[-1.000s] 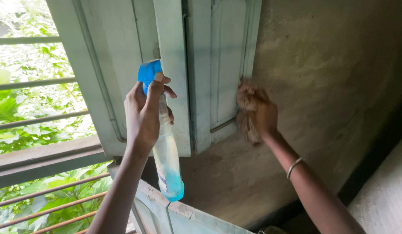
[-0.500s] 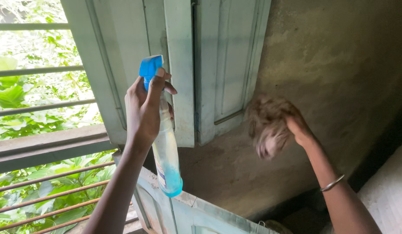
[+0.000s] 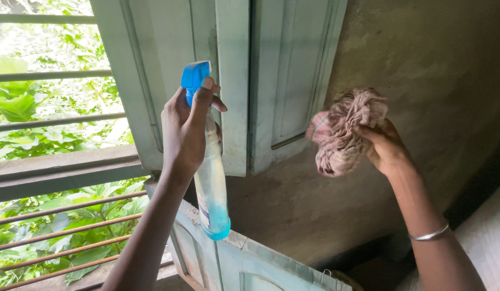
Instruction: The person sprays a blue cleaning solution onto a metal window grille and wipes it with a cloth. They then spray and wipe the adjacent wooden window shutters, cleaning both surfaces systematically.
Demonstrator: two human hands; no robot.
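At the centre left of the frame the left hand [image 3: 184, 132] is wrapped around the neck of a clear spray bottle [image 3: 211, 183], fingers curled behind it and the forefinger laid over the blue trigger head [image 3: 194, 77]. The bottle hangs upright in front of the pale green folding shutter [image 3: 282, 81], with only a little blue liquid pooled at its base, so it is probably light; its smooth plastic wall looks slippery, and the narrow neck under the trigger seems the surest place to grip it. At the centre right the right hand [image 3: 386, 148] is closed on a crumpled pinkish-brown rag [image 3: 343, 131], bunched into a loose ball and held in the air just clear of the shutter and of the rough plaster wall [image 3: 422, 81] behind it. The rag looks soft and limp, likely to take any shape when squeezed, and can be held by any fold. A thin metal bangle [image 3: 429, 235] sits on the right wrist. Window bars [image 3: 56, 119] and green leaves [image 3: 23, 102] fill the left of the frame.
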